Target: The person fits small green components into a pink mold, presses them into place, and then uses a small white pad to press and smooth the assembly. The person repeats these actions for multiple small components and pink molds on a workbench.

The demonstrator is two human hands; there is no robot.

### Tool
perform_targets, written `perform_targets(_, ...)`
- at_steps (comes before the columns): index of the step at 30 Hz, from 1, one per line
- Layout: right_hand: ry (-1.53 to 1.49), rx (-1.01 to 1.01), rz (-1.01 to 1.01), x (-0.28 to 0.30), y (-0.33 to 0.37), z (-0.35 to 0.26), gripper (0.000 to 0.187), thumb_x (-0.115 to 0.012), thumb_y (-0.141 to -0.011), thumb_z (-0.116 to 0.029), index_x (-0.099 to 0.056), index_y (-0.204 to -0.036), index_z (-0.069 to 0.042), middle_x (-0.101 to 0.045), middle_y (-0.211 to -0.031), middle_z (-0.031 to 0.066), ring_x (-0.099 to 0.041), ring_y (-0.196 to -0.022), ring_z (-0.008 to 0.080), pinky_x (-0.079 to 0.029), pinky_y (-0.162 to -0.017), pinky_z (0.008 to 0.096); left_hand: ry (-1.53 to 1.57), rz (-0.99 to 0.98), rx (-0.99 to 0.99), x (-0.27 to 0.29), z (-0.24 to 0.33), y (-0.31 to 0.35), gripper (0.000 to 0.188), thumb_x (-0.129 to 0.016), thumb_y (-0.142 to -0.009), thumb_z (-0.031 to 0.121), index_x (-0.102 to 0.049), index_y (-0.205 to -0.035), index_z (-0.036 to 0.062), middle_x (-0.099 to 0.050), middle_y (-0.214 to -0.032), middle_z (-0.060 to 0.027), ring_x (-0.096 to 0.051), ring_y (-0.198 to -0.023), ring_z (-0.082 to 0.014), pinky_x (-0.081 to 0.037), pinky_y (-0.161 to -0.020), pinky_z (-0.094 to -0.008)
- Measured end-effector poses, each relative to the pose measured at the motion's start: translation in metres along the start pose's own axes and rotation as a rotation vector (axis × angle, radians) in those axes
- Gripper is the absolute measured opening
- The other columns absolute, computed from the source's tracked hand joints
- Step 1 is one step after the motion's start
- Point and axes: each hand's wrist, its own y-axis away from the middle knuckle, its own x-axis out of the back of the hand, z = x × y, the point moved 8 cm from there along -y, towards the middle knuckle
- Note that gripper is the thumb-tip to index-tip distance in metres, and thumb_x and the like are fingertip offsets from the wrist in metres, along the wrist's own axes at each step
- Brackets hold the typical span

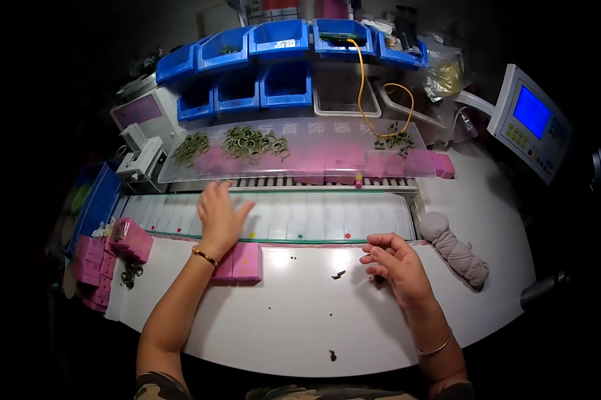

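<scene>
My left hand (220, 215) reaches forward over the white strip with its fingers stretched out, holding nothing that I can see. Its fingertips are close to the front edge of a clear plastic sheet (300, 150). Piles of green ring-like pieces (247, 143) lie on that sheet, with a smaller heap of green pieces (395, 141) at its right. Pink blocks (247, 261) sit beside my left wrist. To the right, my right hand (400, 267) hovers above the white table, fingers loosely bent and apart, with nothing visible in them. Small dark green pieces (339, 274) are scattered near it.
Blue bins (286, 87) stand in two rows at the back. A grey cloth roll (454, 250) lies at right, below a control panel (530, 120) with a blue screen. Pink blocks (94, 267) are stacked at left. A yellow cord (362, 87) hangs from a bin.
</scene>
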Motion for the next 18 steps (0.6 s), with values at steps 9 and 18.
perform_targets(9,0.024,0.015,0.039,0.016,-0.006,0.006,0.036,-0.066,-0.099,-0.019,-0.056,-0.128,0.001,-0.067,-0.111,0.0082,-0.066,-0.098,0.0126,-0.052,-0.084,0.0263,0.093,-0.250,-0.237,-0.060,0.117,-0.017,0.089,-0.070,-0.090,0.046,-0.028,-0.154,-0.0008,-0.036,-0.149,-0.0314,-0.030,-0.141,-0.0453,-0.021,-0.117,-0.0525)
perform_targets(18,0.022,0.040,0.050,0.021,-0.004,0.004,0.034,-0.065,-0.099,-0.019,-0.058,-0.126,0.000,-0.067,-0.110,0.0060,-0.066,-0.099,0.0113,-0.052,-0.084,0.0258,0.006,-0.348,-0.251,-0.080,0.164,-0.047,0.082,-0.066,-0.092,0.046,-0.032,-0.152,0.0005,-0.050,-0.144,-0.0235,-0.045,-0.137,-0.0373,-0.029,-0.113,-0.0541)
